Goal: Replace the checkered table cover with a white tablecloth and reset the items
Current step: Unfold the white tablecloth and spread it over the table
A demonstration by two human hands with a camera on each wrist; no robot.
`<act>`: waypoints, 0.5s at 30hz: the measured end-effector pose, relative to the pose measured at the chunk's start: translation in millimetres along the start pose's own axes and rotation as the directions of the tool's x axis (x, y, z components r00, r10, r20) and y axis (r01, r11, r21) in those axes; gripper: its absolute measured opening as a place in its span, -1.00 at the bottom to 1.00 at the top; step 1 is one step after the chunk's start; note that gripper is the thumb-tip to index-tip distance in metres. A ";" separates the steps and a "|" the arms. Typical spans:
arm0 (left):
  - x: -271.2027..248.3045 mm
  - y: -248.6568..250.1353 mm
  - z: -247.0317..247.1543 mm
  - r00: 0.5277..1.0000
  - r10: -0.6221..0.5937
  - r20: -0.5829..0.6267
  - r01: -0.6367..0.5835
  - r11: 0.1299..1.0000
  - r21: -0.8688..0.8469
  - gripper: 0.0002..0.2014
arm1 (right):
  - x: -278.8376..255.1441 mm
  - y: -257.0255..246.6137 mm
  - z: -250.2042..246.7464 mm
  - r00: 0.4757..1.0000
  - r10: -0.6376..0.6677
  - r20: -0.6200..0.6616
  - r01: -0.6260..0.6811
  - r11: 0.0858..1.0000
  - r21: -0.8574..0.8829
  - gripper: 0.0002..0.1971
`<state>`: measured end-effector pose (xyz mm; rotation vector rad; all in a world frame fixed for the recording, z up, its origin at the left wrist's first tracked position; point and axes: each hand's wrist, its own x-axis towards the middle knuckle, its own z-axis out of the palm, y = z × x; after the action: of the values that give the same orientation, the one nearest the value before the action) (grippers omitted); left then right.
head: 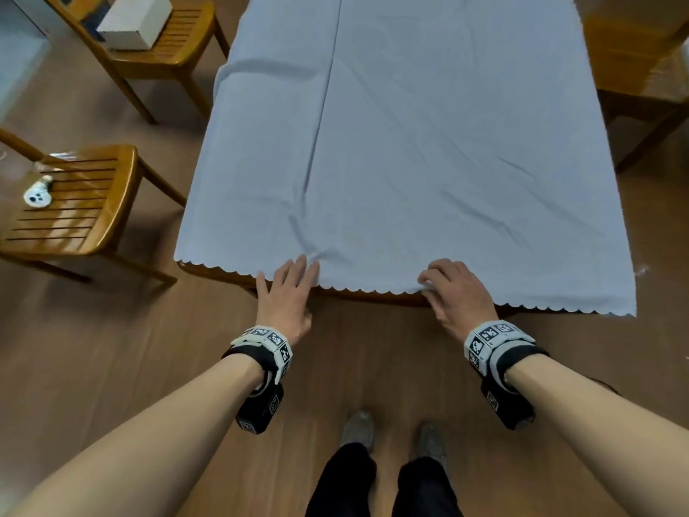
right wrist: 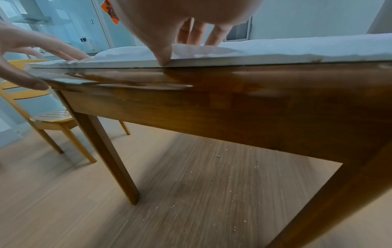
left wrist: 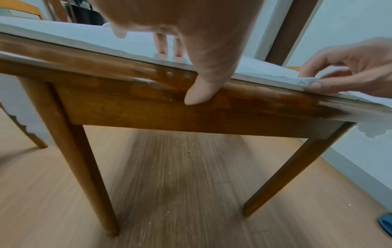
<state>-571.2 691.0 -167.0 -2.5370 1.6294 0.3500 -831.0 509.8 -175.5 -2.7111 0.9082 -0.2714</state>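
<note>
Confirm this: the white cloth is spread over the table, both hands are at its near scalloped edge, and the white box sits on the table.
Not quite. The white box sits on a wooden chair left of the table, as the head view shows. The rest holds.

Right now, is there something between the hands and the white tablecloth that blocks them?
Nothing visible does. The left hand lies with straight fingers on the near edge of the white tablecloth, and the right hand pinches that same scalloped edge. No object lies on the cloth around them.
</note>
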 end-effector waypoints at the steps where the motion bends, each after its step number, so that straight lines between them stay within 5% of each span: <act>1: 2.1 -1.3 -1.3 1.000 0.011 -0.026 -0.011 1.000 0.019 -0.20 | 0.1 0.5 -0.5 1.000 0.005 -0.006 -0.005 1.000 -0.002 -0.88; 7: 24.4 -12.6 -16.0 0.984 0.105 -0.144 -0.108 0.994 -0.013 -0.53 | 3.0 -3.1 -9.0 0.997 0.077 -0.011 -0.077 0.997 0.018 -0.97; 12: 28.5 -26.2 -25.7 0.983 0.059 -0.173 -0.086 0.984 -0.155 -0.76 | -6.1 1.3 -12.2 0.986 0.167 0.007 -0.166 0.985 -0.043 -0.59; 15: 26.9 -35.0 -27.8 0.985 0.022 -0.170 -0.056 0.979 -0.195 -0.78 | -12.5 3.5 -15.4 0.979 0.203 -0.035 -0.204 0.978 -0.044 -0.70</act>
<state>-525.0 676.1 -148.0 -2.7513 1.7889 0.3274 -846.8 511.8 -163.2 -2.6351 1.2054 -0.2513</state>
